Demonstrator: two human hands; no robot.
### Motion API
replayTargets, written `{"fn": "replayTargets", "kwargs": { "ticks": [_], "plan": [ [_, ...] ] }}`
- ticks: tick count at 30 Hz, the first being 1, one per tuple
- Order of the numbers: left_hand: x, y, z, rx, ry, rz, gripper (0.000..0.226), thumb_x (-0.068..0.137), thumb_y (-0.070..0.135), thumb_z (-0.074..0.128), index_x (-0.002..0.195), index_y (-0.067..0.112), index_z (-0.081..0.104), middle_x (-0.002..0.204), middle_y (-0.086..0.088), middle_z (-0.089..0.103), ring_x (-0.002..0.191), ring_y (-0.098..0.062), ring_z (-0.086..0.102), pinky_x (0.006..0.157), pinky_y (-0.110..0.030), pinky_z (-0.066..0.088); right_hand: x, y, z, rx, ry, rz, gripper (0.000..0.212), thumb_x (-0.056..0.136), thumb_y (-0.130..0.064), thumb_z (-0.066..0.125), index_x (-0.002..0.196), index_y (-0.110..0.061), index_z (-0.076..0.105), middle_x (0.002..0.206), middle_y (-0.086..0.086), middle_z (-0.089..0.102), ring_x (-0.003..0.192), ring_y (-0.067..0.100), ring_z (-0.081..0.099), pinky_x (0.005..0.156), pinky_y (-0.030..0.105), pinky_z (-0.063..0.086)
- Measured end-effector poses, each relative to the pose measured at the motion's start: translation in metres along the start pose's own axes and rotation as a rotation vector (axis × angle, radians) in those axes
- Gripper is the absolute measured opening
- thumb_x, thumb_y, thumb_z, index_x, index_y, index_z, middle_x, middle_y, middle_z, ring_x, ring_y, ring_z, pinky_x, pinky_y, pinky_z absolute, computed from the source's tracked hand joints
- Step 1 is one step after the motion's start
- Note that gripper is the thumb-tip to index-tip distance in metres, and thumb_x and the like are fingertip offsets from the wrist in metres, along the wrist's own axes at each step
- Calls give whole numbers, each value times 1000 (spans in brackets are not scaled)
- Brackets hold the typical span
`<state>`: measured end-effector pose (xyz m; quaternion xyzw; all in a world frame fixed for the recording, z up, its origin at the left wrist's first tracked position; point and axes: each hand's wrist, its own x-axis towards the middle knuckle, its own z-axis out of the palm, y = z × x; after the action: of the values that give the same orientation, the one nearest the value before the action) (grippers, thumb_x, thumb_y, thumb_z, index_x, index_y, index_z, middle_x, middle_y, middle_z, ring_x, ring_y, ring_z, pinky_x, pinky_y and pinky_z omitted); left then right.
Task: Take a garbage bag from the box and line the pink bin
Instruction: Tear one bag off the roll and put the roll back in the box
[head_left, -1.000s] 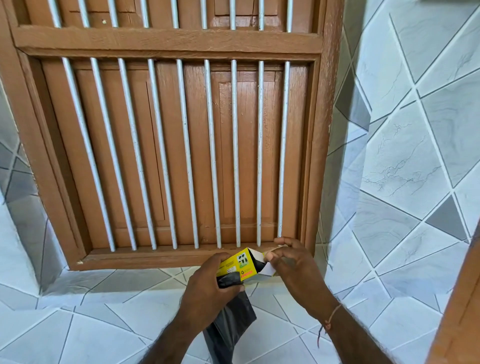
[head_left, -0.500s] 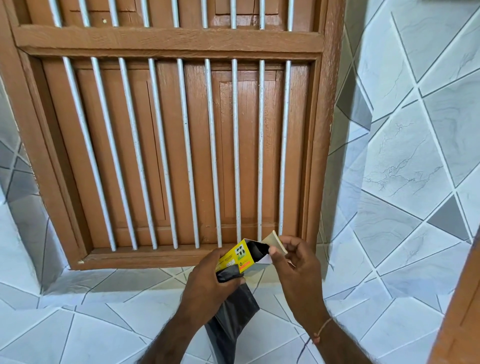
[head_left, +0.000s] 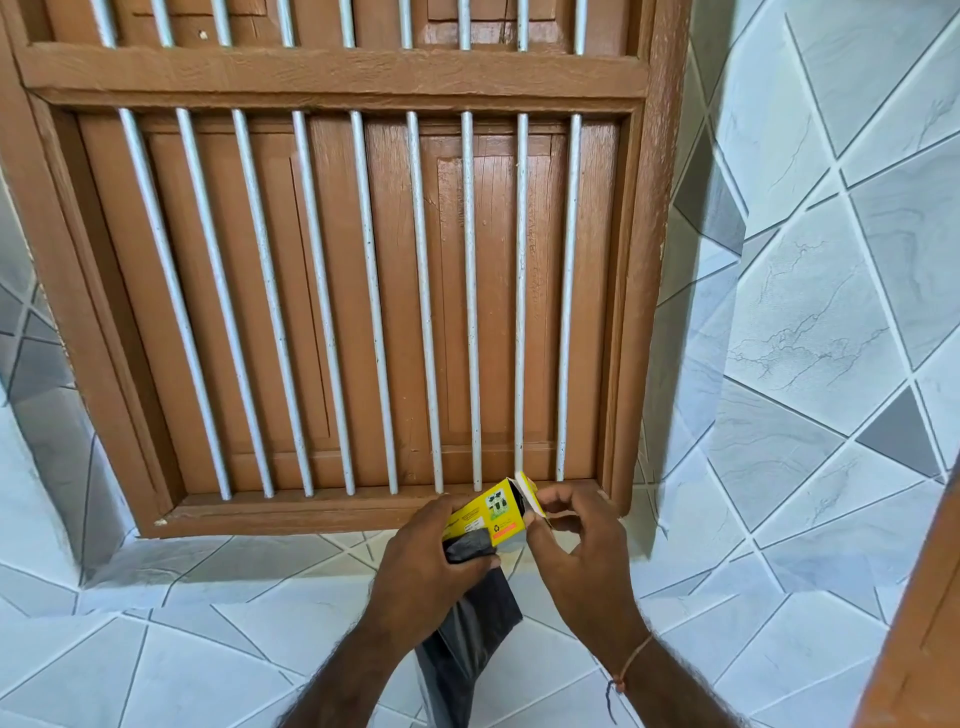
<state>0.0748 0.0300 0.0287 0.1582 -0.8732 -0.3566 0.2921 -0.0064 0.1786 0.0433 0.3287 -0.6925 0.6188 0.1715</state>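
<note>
Box: small yellow box, held up in front of the lower rail of the barred wooden window, its end flap folded open at the right
Left hand: left hand wrapped around the box, and the same grip pins a black garbage bag that hangs down below it
Right hand: right hand just right of the box, thumb and fingers narrowed on the open flap; whether they pinch it shut or only steady it I cannot tell
Done so far: a bag looks to be out of the box already, still folded
Left to do: I would say close or set down the box, shake the bag open, fit it into the pink bin
Pink bin: not in view from here; only tiled wall around the window
</note>
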Motion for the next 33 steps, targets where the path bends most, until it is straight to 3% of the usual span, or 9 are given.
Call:
{"fn": "replayTargets", "kwargs": {
  "ticks": [3, 7, 12, 16, 21, 25, 29, 31, 33],
  "plan": [
    [2, 2, -1, 15, 7, -3, 59, 67, 51, 80, 118, 39, 54, 109, 19, 65, 96, -6, 61, 81, -23, 55, -2, 0, 4, 32, 3, 33, 26, 77, -44, 63, 97, -29, 58, 93, -22, 58, 89, 6, 62, 71, 1, 47],
    [1, 4, 0, 56, 26, 5, 56, 66, 52, 80, 114, 42, 52, 107, 21, 63, 93, -3, 59, 78, -19, 53, -3, 0, 10, 70, 42, 98, 21, 83, -27, 68, 95, -33, 52, 92, -23, 55, 86, 6, 61, 67, -2, 45],
    [2, 8, 1, 119, 30, -6, 60, 68, 54, 78, 119, 40, 51, 109, 20, 60, 94, -7, 57, 81, -21, 52, -1, 9, 13, 134, 22, 135, 24, 87, -12, 66, 85, -32, 52, 94, -10, 60, 93, 15, 62, 71, 10, 50],
    [5, 11, 0, 171, 20, -18, 64, 69, 57, 76, 124, 38, 50, 118, 15, 62, 99, -9, 57, 86, -26, 53, 0, 13, 17, 104, 57, 124, 24, 88, -13, 64, 83, -33, 52, 91, -10, 60, 91, 16, 62, 72, 15, 50],
    [2, 13, 1, 170, 19, -14, 64, 70, 53, 77, 126, 39, 49, 122, 16, 60, 98, -5, 53, 82, -17, 47, 0, 13, 20, 121, 107, 144, 18, 90, -16, 61, 85, -30, 51, 87, -12, 59, 88, 19, 64, 73, 21, 55],
    [3, 14, 1, 185, 30, -11, 65, 70, 54, 77, 126, 39, 49, 121, 15, 61, 99, -5, 54, 83, -20, 51, -2, 14, 21, 92, 114, 113, 20, 89, -17, 63, 84, -34, 52, 90, -11, 60, 89, 18, 63, 73, 18, 53],
    [3, 16, 2, 187, 42, -25, 65, 69, 55, 77, 126, 38, 50, 120, 15, 62, 100, -7, 57, 85, -23, 53, -3, 10, 22, 77, 132, 90, 4, 86, -37, 56, 86, -36, 52, 93, -8, 62, 92, 14, 62, 78, 22, 55],
    [3, 18, 3, 178, 62, -24, 63, 69, 56, 76, 123, 37, 52, 117, 15, 63, 97, -7, 58, 83, -23, 53, -7, 10, 24, 67, 134, 54, 10, 83, -41, 57, 92, -39, 54, 99, -7, 63, 97, 13, 61, 83, 22, 54],
    [3, 21, 3, 160, 89, -27, 59, 69, 57, 75, 120, 37, 53, 114, 14, 64, 96, -8, 59, 83, -24, 53, -14, 13, 27, 68, 143, -22, 20, 86, -30, 65, 105, -32, 61, 111, -6, 62, 108, 14, 59, 90, 24, 50]
  ]
}}
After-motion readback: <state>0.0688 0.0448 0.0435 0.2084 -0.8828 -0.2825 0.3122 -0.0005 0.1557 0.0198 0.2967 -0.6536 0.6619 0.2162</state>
